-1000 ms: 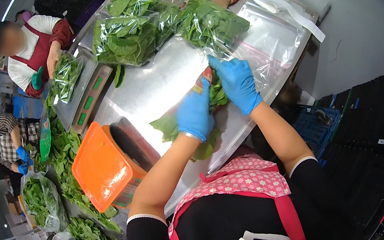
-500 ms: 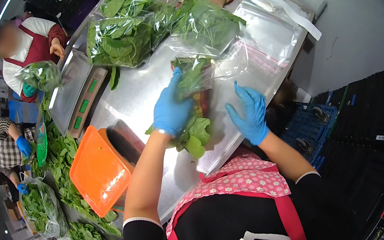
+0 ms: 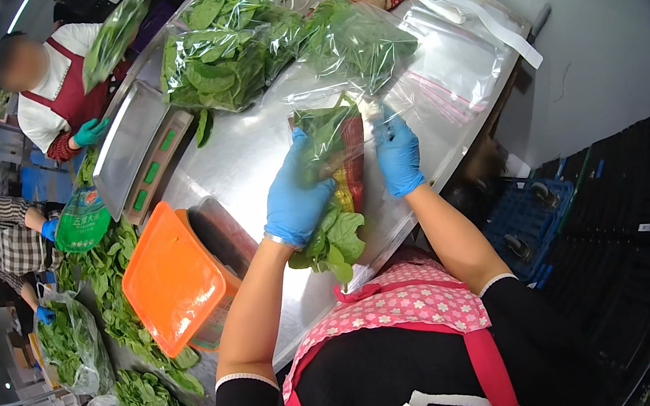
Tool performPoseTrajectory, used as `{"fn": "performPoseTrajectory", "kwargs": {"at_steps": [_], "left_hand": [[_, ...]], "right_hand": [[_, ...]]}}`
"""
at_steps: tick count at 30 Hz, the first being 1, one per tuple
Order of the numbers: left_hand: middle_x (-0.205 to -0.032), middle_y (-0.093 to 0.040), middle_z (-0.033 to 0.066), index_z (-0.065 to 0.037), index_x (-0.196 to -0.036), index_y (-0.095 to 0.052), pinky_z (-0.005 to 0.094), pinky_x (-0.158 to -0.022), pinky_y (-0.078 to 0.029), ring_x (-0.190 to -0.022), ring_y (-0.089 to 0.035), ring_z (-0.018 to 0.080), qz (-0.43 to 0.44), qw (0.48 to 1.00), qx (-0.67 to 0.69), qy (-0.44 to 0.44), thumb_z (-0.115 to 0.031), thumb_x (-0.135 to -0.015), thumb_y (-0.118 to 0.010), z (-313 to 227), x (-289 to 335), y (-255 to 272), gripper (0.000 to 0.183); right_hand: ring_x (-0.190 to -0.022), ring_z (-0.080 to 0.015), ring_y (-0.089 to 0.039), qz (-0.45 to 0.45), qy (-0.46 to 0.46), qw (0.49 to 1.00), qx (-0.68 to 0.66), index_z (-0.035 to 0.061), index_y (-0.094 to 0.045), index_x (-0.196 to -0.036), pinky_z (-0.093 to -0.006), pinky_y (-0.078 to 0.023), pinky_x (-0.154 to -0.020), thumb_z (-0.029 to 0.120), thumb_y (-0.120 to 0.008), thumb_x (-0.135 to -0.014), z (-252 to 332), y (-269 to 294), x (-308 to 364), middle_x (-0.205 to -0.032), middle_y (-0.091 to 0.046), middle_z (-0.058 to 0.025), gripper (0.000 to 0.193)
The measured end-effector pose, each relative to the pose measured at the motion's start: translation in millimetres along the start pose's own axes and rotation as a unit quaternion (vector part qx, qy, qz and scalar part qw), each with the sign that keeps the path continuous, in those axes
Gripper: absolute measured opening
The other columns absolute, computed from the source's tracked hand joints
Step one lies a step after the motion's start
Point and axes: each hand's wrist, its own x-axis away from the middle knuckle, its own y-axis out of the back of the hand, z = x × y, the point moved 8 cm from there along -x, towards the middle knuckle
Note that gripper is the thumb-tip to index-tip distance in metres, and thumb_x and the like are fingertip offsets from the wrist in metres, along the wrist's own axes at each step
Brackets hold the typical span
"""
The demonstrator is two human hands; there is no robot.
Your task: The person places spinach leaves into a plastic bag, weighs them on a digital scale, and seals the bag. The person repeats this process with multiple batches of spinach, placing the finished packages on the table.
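Both my hands wear blue gloves. My left hand point(image 3: 295, 195) grips a bunch of green leafy vegetables point(image 3: 334, 239), whose leaves hang out below the hand. My right hand point(image 3: 399, 155) holds the edge of a clear plastic bag point(image 3: 337, 139) that is pulled over the upper part of the bunch. Bunch and bag are lifted above the steel table point(image 3: 244, 160), in front of my pink apron.
Filled bags of greens point(image 3: 225, 55) and flat clear bags point(image 3: 448, 73) lie at the table's far end. An orange tub point(image 3: 174, 282) and a weighing scale point(image 3: 134, 142) stand to my left. Loose greens point(image 3: 118, 294) lie lower left, where other people in gloves work.
My left hand has pushed the bunch further into the bag. My right hand has risen from the bag's lower side to its edge beside the bunch. The person at upper left lifted a bag.
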Motion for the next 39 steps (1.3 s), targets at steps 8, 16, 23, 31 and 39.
{"fn": "performPoseTrajectory", "kwargs": {"at_steps": [8, 16, 23, 31, 39], "left_hand": [[-0.143, -0.049, 0.0121, -0.017, -0.159, -0.011, 0.0323, -0.097, -0.049, -0.119, -0.057, 0.0216, -0.025, 0.994, 0.1, -0.02, 0.016, -0.078, -0.063, -19, -3, 4, 0.101], [-0.135, -0.057, 0.0218, -0.01, -0.157, -0.016, 0.0308, -0.097, -0.048, -0.116, -0.061, 0.0262, -0.065, 0.951, -0.299, 0.048, -0.002, -0.074, -0.073, 28, -14, 29, 0.101], [-0.13, -0.06, 0.01, -0.001, -0.151, -0.032, 0.0303, -0.094, -0.051, -0.111, -0.059, 0.0167, -0.037, 0.992, 0.049, 0.114, 0.006, -0.076, -0.075, 43, -18, 37, 0.087], [-0.137, -0.053, 0.0134, 0.005, -0.152, -0.021, 0.03, -0.095, -0.05, -0.115, -0.056, 0.0183, 0.001, 0.994, 0.062, 0.093, 0.0, -0.075, -0.079, 42, -7, 42, 0.097], [-0.132, -0.058, 0.011, 0.0, -0.148, -0.036, 0.0306, -0.092, -0.053, -0.109, -0.06, 0.017, -0.045, 0.989, 0.08, 0.113, 0.009, -0.079, -0.073, 40, 3, 40, 0.079]], "right_hand": [[-0.074, -0.0428, -0.063, 0.282, 0.12, 0.924, 0.229, 0.005, -0.068, -0.088, -0.0474, -0.052, -0.072, 0.009, -0.061, -0.078, -1, -49, 61, -0.076, -0.065, -0.0205, 0.013], [-0.071, -0.0327, -0.065, 0.447, 0.047, 0.883, 0.137, 0.0115, -0.068, -0.097, -0.0434, -0.052, -0.068, 0.026, -0.055, -0.093, 60, -42, 152, -0.079, -0.063, -0.012, 0.02], [-0.117, -0.0368, -0.053, 0.095, 0.178, 0.972, 0.122, 0.0031, -0.029, -0.149, -0.041, -0.045, -0.099, 0.021, -0.07, -0.083, 63, -19, 68, -0.127, -0.053, -0.0194, 0.079], [-0.09, -0.032, -0.063, 0.017, 0.257, 0.95, 0.174, 0.0062, -0.065, -0.115, -0.042, -0.05, -0.084, 0.008, -0.066, -0.086, 96, -25, 26, -0.101, -0.067, -0.0125, 0.028], [-0.097, -0.0272, -0.067, 0.027, 0.13, 0.988, 0.082, 0.0073, -0.064, -0.116, -0.035, -0.054, -0.078, 0.007, -0.057, -0.097, 87, 4, 25, -0.109, -0.068, -0.0124, 0.021]]}}
